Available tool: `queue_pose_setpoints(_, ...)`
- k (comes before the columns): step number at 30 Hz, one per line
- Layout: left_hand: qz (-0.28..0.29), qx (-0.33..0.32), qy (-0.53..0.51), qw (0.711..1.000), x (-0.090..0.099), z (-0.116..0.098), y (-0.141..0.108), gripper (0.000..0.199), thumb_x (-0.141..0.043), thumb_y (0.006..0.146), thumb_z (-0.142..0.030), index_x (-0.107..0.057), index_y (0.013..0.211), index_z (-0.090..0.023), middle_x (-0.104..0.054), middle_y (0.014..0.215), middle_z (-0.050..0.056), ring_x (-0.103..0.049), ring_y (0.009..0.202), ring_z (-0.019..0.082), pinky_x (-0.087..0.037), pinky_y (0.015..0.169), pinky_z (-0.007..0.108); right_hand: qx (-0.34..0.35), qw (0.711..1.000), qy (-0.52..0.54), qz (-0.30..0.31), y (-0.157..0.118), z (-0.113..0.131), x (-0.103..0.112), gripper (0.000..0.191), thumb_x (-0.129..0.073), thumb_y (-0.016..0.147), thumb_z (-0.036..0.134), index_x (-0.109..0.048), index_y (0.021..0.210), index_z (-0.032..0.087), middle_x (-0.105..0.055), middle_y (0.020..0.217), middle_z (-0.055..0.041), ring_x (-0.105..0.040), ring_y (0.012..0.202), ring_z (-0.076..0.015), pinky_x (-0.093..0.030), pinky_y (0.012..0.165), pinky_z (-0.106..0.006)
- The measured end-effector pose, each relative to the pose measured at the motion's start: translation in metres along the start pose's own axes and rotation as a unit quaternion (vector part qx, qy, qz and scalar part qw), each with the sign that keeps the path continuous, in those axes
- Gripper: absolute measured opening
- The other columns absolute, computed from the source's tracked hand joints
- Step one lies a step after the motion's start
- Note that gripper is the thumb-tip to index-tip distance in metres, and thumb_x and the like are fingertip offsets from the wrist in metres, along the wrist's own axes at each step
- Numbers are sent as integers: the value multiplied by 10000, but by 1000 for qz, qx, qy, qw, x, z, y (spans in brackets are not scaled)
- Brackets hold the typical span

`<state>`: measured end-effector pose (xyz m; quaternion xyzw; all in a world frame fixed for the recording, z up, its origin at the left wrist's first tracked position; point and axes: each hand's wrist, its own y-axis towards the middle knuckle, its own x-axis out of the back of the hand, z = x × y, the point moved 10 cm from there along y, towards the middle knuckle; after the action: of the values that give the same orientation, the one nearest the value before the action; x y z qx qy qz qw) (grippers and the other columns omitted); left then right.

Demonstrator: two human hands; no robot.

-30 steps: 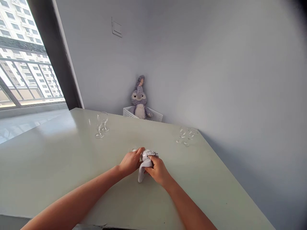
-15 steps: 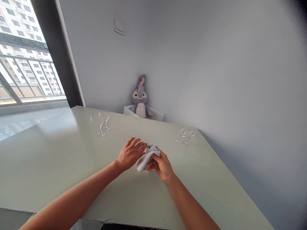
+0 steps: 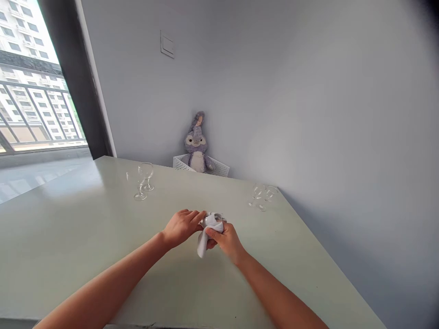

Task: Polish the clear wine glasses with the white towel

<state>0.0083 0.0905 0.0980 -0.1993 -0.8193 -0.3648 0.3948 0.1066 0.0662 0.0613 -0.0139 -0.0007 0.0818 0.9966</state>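
A pale grey cloth (image 3: pixel 203 244) is bunched in my right hand (image 3: pixel 229 242), whose thumb lies across it and whose fingers are curled underneath. Part of a clear drinking glass (image 3: pixel 221 216) shows at the cloth, its curved edge above my right fingers; most of it is covered. From the left, my left hand (image 3: pixel 181 226) is closed on the glass's near-left part, palm down, fingers together and touching the cloth. Both hands are held over the middle of the pale green table (image 3: pixel 164 283).
Two stemmed glasses (image 3: pixel 147 176) stand at the table's back left. More small stemmed glasses (image 3: pixel 258 194) are near the right edge. Behind the table, a purple plush rabbit (image 3: pixel 197 148) sits in a white perforated basket (image 3: pixel 219 168). A grey wall (image 3: pixel 325 114) borders the right side.
My left hand's spread fingers have come together and closed on the glass. The cloth has shifted, its loose end hanging lower. The view has tilted slightly.
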Motion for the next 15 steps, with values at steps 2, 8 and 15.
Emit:
queue_pose_setpoints(2,19,21,-64,998,1,-2,1,357,-487,799,-474,-579,1056,-244,-608,738,44,-533,620,157,-385,638,281,9,997,-53,53,-6,13,-2,272,-664,671,426,-607,676,160,-584,544,9,-591,491,-156,-502,503,-296)
queue_pose_setpoints(8,281,84,-466,835,-43,-32,-17,509,-457,702,-665,-568,685,-169,-512,575,6,-420,432,96,-332,442,231,13,960,-168,221,-40,66,-12,172,-680,652,346,-648,656,177,-618,609,1,-610,567,-184,-487,551,-319)
queue_pose_setpoints(15,35,23,-149,988,-7,-24,2,415,-320,867,-486,-591,937,-179,-637,853,84,-561,799,186,-428,720,316,-34,990,-120,70,-20,53,21,251,-671,673,400,-641,692,152,-637,589,-20,-619,519,-176,-499,527,-300)
